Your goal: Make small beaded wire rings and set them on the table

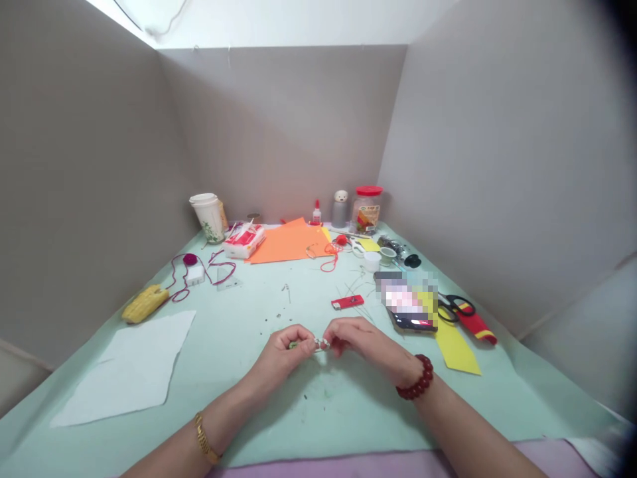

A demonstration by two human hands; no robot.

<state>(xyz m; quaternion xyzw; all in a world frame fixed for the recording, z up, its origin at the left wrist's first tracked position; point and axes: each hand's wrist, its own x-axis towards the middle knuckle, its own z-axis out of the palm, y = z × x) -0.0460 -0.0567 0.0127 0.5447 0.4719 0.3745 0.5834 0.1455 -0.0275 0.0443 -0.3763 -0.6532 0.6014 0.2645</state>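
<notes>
Just a tiny piece (321,344) — whitish.

readable text: none | jar label (369,218), right of centre: print too small | tissue pack (243,241), left of centre: red markings, unreadable | phone screen (404,300), lower right of centre: pixelated

The left forearm (174,446) and the right forearm (460,411) come from the lower edge and lean inward. The left hand (279,355) has its fingers curled, with the thumb (301,352) pressing toward the forefinger (297,330) in a pinch. The right hand (362,337) shows its back upward, its fingers bent down, also pinching. Both hands' fingertips are very near each other.
</notes>
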